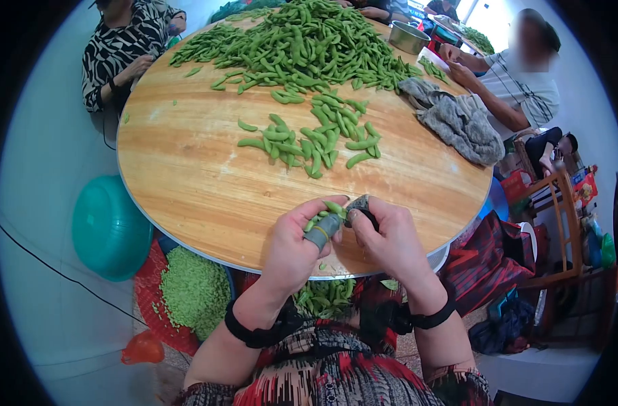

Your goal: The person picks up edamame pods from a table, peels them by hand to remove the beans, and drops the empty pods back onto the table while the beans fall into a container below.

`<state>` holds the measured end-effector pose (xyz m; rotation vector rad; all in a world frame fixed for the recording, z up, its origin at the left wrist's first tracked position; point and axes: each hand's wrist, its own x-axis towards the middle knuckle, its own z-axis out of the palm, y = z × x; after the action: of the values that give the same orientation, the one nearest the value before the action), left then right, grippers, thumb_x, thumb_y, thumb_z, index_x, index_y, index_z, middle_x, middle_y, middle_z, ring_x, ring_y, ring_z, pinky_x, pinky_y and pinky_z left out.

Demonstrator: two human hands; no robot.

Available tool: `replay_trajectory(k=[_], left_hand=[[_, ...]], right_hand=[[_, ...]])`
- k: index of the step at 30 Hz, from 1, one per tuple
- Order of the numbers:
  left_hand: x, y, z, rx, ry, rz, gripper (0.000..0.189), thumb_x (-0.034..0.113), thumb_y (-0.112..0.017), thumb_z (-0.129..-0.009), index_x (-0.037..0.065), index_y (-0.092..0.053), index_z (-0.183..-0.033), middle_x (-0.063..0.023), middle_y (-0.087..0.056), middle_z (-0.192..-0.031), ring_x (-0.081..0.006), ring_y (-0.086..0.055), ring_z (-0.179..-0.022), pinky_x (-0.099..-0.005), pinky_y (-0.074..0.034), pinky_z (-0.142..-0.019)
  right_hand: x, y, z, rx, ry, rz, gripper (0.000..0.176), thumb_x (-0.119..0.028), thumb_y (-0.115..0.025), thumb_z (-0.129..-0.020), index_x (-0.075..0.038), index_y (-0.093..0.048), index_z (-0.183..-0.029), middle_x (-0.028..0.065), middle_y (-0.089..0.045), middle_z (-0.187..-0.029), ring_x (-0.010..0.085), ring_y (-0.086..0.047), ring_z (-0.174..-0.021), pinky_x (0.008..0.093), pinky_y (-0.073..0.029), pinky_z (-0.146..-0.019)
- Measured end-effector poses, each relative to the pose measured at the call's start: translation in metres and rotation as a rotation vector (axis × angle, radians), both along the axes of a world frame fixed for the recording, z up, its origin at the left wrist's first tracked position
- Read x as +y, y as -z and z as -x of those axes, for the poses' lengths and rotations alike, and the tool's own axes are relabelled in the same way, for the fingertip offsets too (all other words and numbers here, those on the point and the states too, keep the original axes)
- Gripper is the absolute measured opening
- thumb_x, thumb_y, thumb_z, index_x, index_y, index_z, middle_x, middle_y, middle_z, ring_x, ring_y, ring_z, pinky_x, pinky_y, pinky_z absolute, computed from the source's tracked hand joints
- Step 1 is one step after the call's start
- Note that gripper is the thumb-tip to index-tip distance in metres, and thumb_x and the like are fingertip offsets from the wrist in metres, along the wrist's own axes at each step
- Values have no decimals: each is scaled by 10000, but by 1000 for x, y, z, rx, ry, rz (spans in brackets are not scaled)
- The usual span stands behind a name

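My left hand (pixel 288 247) is closed around several green edamame pods (pixel 331 208), whose ends stick out near the fingertips. A grey finger cover (pixel 321 231) with a yellow band is on one of its fingers. My right hand (pixel 395 233) is curled shut beside it, its fingertips right at the pod ends. A dark grey finger cover (pixel 358 205) shows at those fingertips; what they pinch is hidden. Both hands are over the near edge of the round wooden table (pixel 194 162). Just beyond them lies a small group of loose pods (pixel 282 142).
A large heap of pods (pixel 302 44) covers the table's far side. A grey cloth (pixel 458 122) lies at right, near a metal bowl (pixel 409 37). Shelled beans (pixel 194 291) and a teal basin (pixel 112 227) are at lower left. Other people (pixel 129 47) sit around the table.
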<state>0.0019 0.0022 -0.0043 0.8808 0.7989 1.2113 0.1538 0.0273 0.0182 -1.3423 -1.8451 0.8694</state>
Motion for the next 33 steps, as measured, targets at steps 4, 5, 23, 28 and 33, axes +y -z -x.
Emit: replay_trajectory(k=[4, 5, 23, 28, 33], left_hand=[[2, -3, -3, -220, -102, 57, 239, 7, -533, -852, -11, -552, -1090, -24, -563, -800, -45, -495, -661, -129, -305, -464], [2, -2, -4, -245, -132, 61, 228, 1, -538, -845, -11, -556, -1073, -33, -566, -798, -50, -501, -659, -127, -300, -456], [0, 7, 7, -346, -67, 115, 154, 22, -594, -824, 2, -600, -977, -62, -609, -775, -25, -460, -526, -149, -278, -419], [-1, 4, 5, -287, -112, 115, 148, -5, -575, -819, 1, -602, -964, -56, -607, -777, -34, -473, -544, -152, -304, -440], [0, 1, 6, -363, -117, 120, 150, -26, -588, -805, 3, -605, -952, -48, -602, -777, -38, -482, -558, -151, -322, -455]], right_hand=[[-2, -3, -4, 27, 62, 22, 205, -137, -588, -804, 43, -534, -722, 195, -485, -543, 283, -507, -468, 368, -385, -465], [-3, -7, -6, -15, 76, -14, 211, -140, -591, -803, 44, -532, -715, 190, -483, -537, 277, -499, -461, 364, -384, -463], [-5, -21, -20, 478, -407, 718, 205, -185, -465, -933, -33, -505, -802, -27, -494, -621, 32, -399, -496, 185, -309, -449], [-3, -18, -17, 560, -469, 721, 208, -200, -419, -958, -42, -504, -853, -25, -497, -640, 13, -359, -467, 179, -267, -418], [3, -22, -25, 689, -464, 899, 210, -201, -420, -958, -46, -514, -851, -22, -506, -639, 14, -361, -449, 170, -260, -410]])
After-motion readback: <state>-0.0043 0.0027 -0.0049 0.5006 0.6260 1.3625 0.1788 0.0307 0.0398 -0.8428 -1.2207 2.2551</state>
